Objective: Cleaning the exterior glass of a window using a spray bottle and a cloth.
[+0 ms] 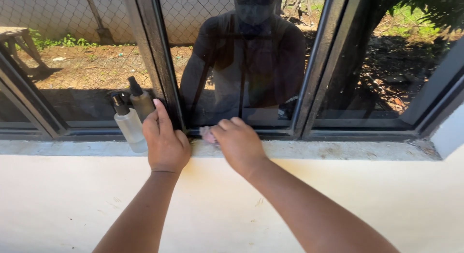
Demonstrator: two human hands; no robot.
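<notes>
The right hand has its fingers curled down and pinching a small pink cloth against the bottom rail of the black window frame, only a pale wad showing at nine o'clock of the knuckles. The left hand lies with fingers pressed together, straight up the frame's upright bar toward twelve o'clock, palm flat and holding nothing. Just at nine o'clock of that hand a clear spray bottle stands on the pale sill, touching the hand or nearly so; a sideways nudge of the wrist could, I judge, tip it off the narrow ledge. The cloth, bunched, has no clear point, its long axis running roughly three to nine along the rail. The bottle's long axis runs upright, leaning slightly toward eleven o'clock, its black nozzle uppermost, mirrored in the glass
</notes>
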